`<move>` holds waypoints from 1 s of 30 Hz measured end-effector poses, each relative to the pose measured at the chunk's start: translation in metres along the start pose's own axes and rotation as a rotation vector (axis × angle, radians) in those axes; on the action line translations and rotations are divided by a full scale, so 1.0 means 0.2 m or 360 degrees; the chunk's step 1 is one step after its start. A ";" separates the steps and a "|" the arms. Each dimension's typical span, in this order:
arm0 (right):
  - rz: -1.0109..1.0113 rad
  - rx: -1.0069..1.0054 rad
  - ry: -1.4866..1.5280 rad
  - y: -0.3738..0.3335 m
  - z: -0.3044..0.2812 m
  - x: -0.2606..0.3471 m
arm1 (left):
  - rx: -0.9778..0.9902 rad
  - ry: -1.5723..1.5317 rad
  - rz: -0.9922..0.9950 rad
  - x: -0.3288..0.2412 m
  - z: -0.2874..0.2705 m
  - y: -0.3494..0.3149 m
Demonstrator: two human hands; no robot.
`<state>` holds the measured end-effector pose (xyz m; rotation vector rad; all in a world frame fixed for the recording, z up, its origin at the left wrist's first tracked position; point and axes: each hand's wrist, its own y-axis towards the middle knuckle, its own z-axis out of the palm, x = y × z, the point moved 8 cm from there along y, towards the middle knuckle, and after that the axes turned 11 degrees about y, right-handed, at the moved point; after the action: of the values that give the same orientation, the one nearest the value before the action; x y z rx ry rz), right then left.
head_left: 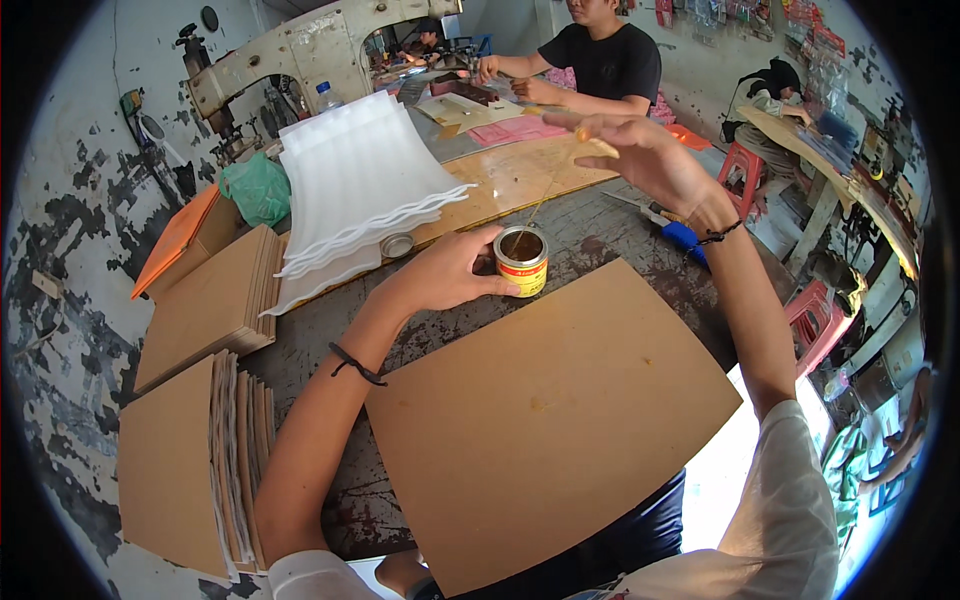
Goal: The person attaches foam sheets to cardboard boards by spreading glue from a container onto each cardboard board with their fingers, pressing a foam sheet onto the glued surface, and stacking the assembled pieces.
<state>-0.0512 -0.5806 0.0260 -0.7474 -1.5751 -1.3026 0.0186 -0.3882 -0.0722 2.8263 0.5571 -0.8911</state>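
Observation:
My left hand (455, 270) is closed round the side of a small open tin can (524, 280) with a yellow and red label. Dark amber glue-like stuff shows inside it. Above and to the right of the can, my right hand (655, 160) is raised, thumb and fingers curled toward each other round something small and yellowish that I cannot make out. A thin amber strand (545, 195) runs between the can and this hand; whether it is a stick or stretched glue is unclear. Nearest me, a large brown board (550, 420) lies flat, with a few small amber spots.
Behind the can lie a round metal lid (397, 245) and a stack of white wavy-edged sheets (370, 170). Brown board stacks (205, 300) stand at the left. A blue-handled tool (684, 243) lies right. Across the table a person in black (605, 65) works; an industrial sewing machine (290, 60) stands behind.

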 end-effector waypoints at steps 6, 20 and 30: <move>-0.0457 -0.0038 0.0280 -0.08 -0.14 0.23 | -0.0001 -0.0018 0.0015 -0.01 0.00 0.00; -0.0860 -0.0522 0.0393 -0.30 -0.42 0.45 | -0.0036 -0.0015 0.0019 -0.06 -0.01 -0.02; -0.0763 -0.0304 -0.0020 -0.27 -0.23 0.37 | -0.0754 0.0313 -0.0263 0.06 -0.06 0.00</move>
<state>-0.1137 -0.6461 0.0728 -0.5045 -1.7198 -1.8171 0.0330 -0.3812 -0.0693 2.4679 0.9022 -0.4256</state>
